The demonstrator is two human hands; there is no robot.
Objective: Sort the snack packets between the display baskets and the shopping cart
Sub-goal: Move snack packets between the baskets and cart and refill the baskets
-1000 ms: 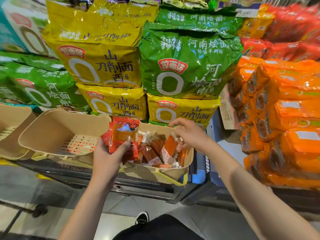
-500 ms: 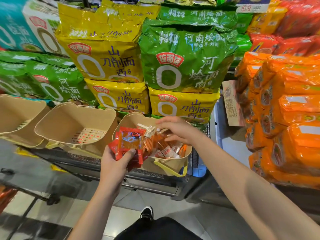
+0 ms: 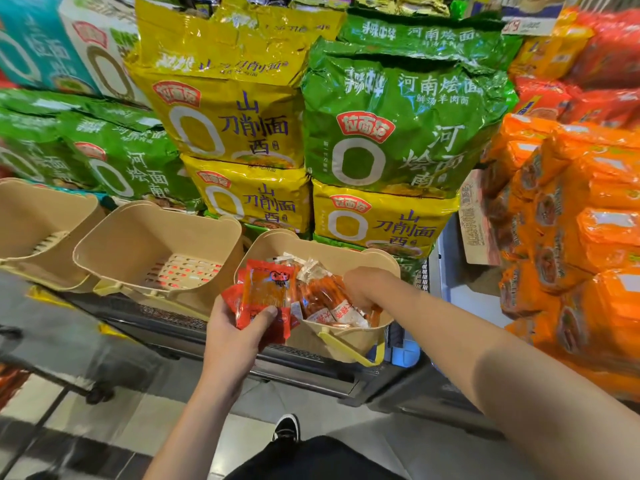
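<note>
My left hand [image 3: 239, 332] grips a small stack of red snack packets [image 3: 266, 292] just in front of the rightmost tan display basket [image 3: 360, 337]. That basket holds several clear packets with orange sticks [image 3: 322, 292]. My right hand [image 3: 363, 285] reaches down into it with fingers curled among the packets; whether it grips one I cannot tell. The middle tan basket [image 3: 114, 244] has nothing in it. A third tan basket [image 3: 20, 216] sits at the far left.
Large yellow noodle bags [image 3: 225, 133] and green noodle bags [image 3: 391, 126] are stacked behind the baskets. Orange packs [image 3: 571, 220] pile up on the right. A dark metal rack [image 3: 194, 323] carries the baskets. Tiled floor and my shoe [image 3: 286, 426] lie below.
My right hand has dropped from above the basket rim down among the packets. The view has shifted, moving the baskets to the right. My left hand keeps its red packets.
</note>
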